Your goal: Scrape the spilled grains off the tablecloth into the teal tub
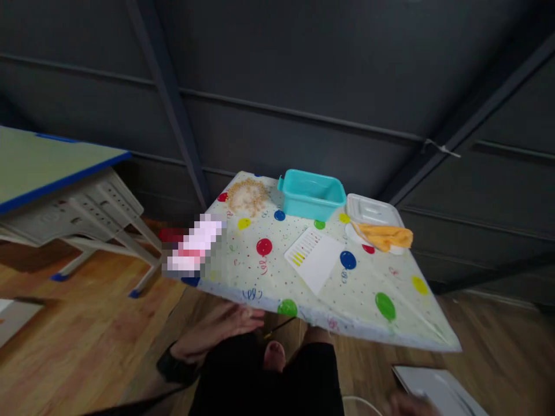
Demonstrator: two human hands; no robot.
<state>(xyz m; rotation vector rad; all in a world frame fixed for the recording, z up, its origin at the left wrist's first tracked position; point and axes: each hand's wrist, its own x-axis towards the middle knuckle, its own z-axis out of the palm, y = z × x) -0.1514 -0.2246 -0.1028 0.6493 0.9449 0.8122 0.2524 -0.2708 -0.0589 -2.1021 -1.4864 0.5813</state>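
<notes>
My left hand [236,320] rests by the near edge of the small table, its fingers stretched out and holding nothing. A dark band circles that wrist. My right hand [410,404] is smeared and cut off at the bottom edge, so its fingers cannot be made out. On the balloon-patterned tablecloth [299,283] lies a white sheet of paper [323,268] with rows of marks, some yellow. Behind it stands a teal plastic bin [310,207]. To the bin's left spreads a pile of small beige grains [247,196], paler in the middle.
A white lid or shallow tray [375,211] sits right of the bin, with an orange cloth [385,236] in front. At left is a desk with a blue edge [69,173]. A white flat panel [437,387] lies at lower right. A dark wall [277,75] rises behind.
</notes>
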